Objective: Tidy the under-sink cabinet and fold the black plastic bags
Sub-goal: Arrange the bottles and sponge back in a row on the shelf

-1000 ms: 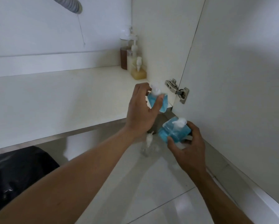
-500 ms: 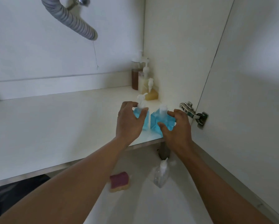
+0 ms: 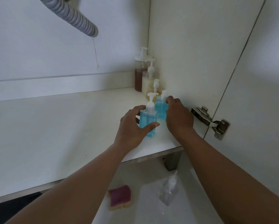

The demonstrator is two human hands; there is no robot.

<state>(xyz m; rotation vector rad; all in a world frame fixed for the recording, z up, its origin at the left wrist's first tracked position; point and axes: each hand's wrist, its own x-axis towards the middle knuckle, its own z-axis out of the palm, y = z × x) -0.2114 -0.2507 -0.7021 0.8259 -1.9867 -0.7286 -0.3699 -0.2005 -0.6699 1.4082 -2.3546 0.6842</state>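
Note:
Two blue pump bottles stand on the white cabinet floor (image 3: 54, 126) near its right wall. My left hand (image 3: 134, 126) grips the nearer blue bottle (image 3: 147, 122), thumb across its front. My right hand (image 3: 178, 117) holds the farther blue bottle (image 3: 160, 107), fingers curled over its top and side, hiding much of it. Behind them, in the back right corner, stand a brown pump bottle (image 3: 138, 78), a pale yellow pump bottle (image 3: 147, 81) and a small amber one (image 3: 155, 92). A black plastic bag (image 3: 10, 207) shows at the lower left, on the floor outside.
A grey corrugated drain hose (image 3: 74, 16) hangs from the top. The open door (image 3: 257, 94) with its metal hinge (image 3: 210, 122) stands at the right. On the tiled floor below lie a purple sponge (image 3: 120, 198) and a clear pump bottle (image 3: 168, 191).
Both hands have carried the blue bottles from the cabinet's front edge deeper in, toward the corner bottles. The right hand's bottle has gone farther back than the left's.

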